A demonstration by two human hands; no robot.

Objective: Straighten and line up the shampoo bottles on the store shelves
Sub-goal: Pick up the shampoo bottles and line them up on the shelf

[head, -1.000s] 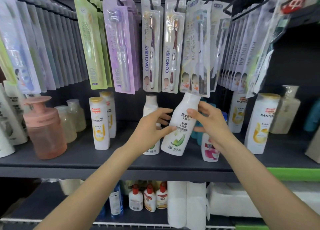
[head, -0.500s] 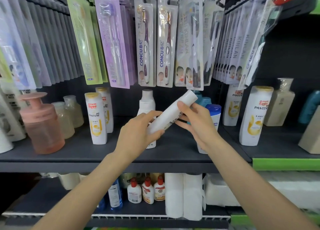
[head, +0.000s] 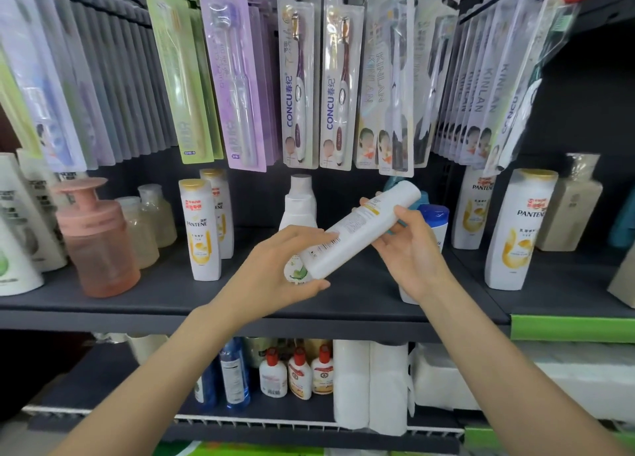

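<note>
One white shampoo bottle (head: 357, 230), tilted, gripped by left hand (head: 285, 270) and right hand (head: 409, 246); advise standing upright, label outward, beside matching bottle (head: 298, 208).

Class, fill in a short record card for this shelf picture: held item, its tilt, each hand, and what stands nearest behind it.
held item: white bottle, back label showing
tilt: slanted, cap end up and to the right, clear of the shelf
left hand: grips the bottle's base end
right hand: holds the upper part
behind: white spout-top bottle and blue-capped bottle, both upright
</note>
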